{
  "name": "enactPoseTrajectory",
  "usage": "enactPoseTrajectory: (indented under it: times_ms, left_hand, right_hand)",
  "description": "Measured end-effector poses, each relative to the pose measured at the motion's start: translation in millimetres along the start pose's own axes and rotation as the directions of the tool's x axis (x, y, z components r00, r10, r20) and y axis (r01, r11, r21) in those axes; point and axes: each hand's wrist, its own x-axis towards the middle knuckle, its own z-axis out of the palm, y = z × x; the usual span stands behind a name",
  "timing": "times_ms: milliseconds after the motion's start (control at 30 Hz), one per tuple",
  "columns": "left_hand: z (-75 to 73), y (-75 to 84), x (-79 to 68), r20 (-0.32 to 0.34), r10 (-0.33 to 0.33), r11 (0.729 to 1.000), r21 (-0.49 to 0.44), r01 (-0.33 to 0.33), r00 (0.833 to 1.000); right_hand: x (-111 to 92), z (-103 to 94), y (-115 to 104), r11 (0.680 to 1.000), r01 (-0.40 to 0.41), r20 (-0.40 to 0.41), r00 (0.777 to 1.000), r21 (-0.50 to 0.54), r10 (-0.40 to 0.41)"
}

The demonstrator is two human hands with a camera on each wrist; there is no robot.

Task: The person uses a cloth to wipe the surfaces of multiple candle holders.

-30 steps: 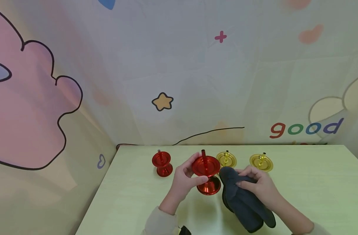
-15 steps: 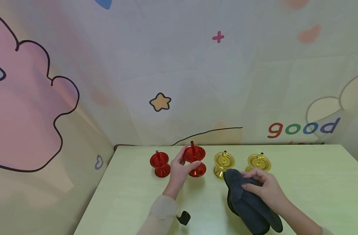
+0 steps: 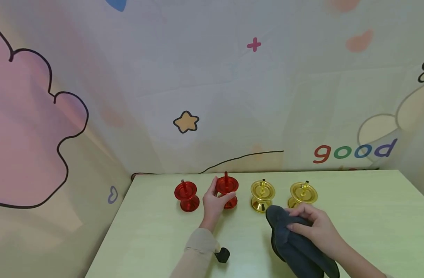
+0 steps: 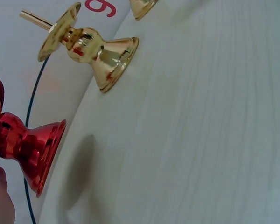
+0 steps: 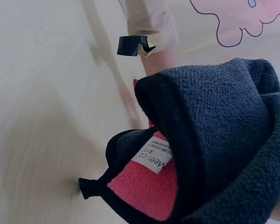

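My left hand (image 3: 213, 202) grips a red metal candlestick (image 3: 227, 185) at its waist, thumb in front. It is upright, at the back of the table; I cannot tell whether its base (image 4: 39, 156) touches the tabletop. To its left stands another red candlestick (image 3: 186, 196). Two gold candlesticks, one nearer (image 3: 262, 195) and one farther right (image 3: 303, 193), complete the row. My right hand (image 3: 314, 226) pinches a folded dark grey cloth (image 3: 295, 243) above the table in front of the gold ones. In the right wrist view the cloth's pink underside (image 5: 144, 191) and white label (image 5: 154, 154) show.
The pale wooden table (image 3: 149, 239) ends at the back against a printed fabric backdrop (image 3: 218, 96). A black wrist-camera mount (image 3: 222, 255) sticks out from my left sleeve (image 3: 199, 247), low over the table.
My left hand has carried the red candlestick back and left, away from the cloth and into the row. The cloth, still held in my right hand, has shifted slightly right and towards me.
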Motion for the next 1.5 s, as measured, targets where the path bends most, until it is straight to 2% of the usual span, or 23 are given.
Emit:
enactPoseTrajectory:
  times_ms: [433, 900, 967, 1067, 1167, 1233, 1300, 1400, 1500]
  left_hand:
    - [-0.2, -14.1, -2.5, -0.015, -0.057, 0.997, 0.059, 0.058, 0.998]
    - [-8.6, -17.7, -11.7, 0.020, -0.036, 0.986, 0.166, 0.032, 0.999]
    - [-8.6, -17.2, -15.9, 0.003, -0.005, 0.982, 0.187, 0.005, 1.000]
    - [-6.0, -12.7, -24.3, -0.055, 0.093, 0.976, 0.203, -0.080, 0.994]
    - [-0.9, -5.2, -32.6, -0.109, 0.229, 0.956, 0.210, -0.203, 0.967]
    - [3.9, 1.3, -37.4, -0.108, 0.323, 0.931, 0.217, -0.295, 0.940]
    - [9.9, 7.4, -41.2, -0.071, 0.399, 0.898, 0.232, -0.373, 0.914]
    - [21.6, 15.3, -44.5, 0.039, 0.443, 0.864, 0.249, -0.438, 0.896]
    - [35.9, 18.4, -43.4, 0.160, 0.377, 0.866, 0.287, -0.408, 0.912]
  right_hand:
    - [-4.2, -0.9, 0.7, 1.000, -0.009, 0.023, 1.000, 0.012, 0.009]
    - [-5.5, -1.1, 2.9, 1.000, -0.011, 0.015, 1.000, -0.019, 0.011]
    - [-6.2, -2.7, 2.6, 0.999, -0.014, 0.014, 1.000, -0.031, 0.015]
    - [-6.9, -7.3, 1.2, 0.998, -0.019, 0.001, 1.000, -0.061, 0.019]
    - [-7.0, -13.6, -1.5, 0.996, -0.012, -0.024, 1.000, -0.091, 0.009]
    - [-7.0, -17.7, -3.6, 0.994, -0.001, -0.038, 0.999, -0.108, -0.003]
    - [-6.8, -21.5, -5.1, 0.993, 0.015, -0.052, 0.998, -0.118, -0.021]
    - [-6.8, -26.1, -6.0, 0.993, 0.043, -0.064, 0.997, -0.112, -0.051]
    - [-7.0, -29.3, -4.9, 0.993, 0.066, -0.073, 0.995, -0.096, -0.074]
